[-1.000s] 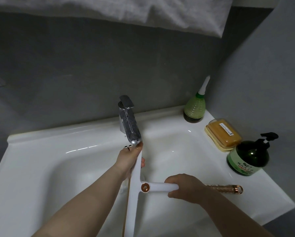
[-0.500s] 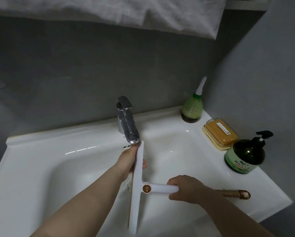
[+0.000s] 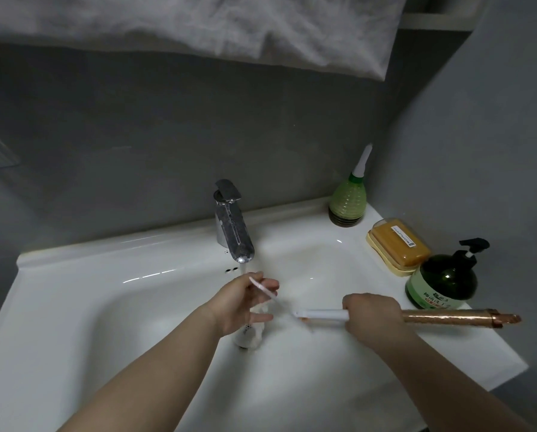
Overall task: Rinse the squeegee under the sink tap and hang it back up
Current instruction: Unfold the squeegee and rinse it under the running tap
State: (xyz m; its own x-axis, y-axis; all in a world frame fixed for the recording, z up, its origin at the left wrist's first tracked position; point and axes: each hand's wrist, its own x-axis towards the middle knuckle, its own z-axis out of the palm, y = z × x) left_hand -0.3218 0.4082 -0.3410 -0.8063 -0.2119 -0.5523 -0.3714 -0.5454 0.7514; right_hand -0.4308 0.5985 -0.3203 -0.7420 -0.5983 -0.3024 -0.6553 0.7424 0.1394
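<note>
The sink [image 3: 111,275] is glossy white ceramic. The tap [image 3: 233,226] is shiny chromed metal. The squeegee [image 3: 320,314] has smooth white plastic and a coppery, textured metallic handle. The towel [image 3: 198,23] is rough cloth.

Pump bottle [image 3: 441,283] label and soap box [image 3: 398,243] sticker, print unreadable

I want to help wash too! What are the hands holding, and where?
Both hold the squeegee. The right hand grips the handle where white meets copper. The left hand holds the blurred blade end under the tap.
</note>
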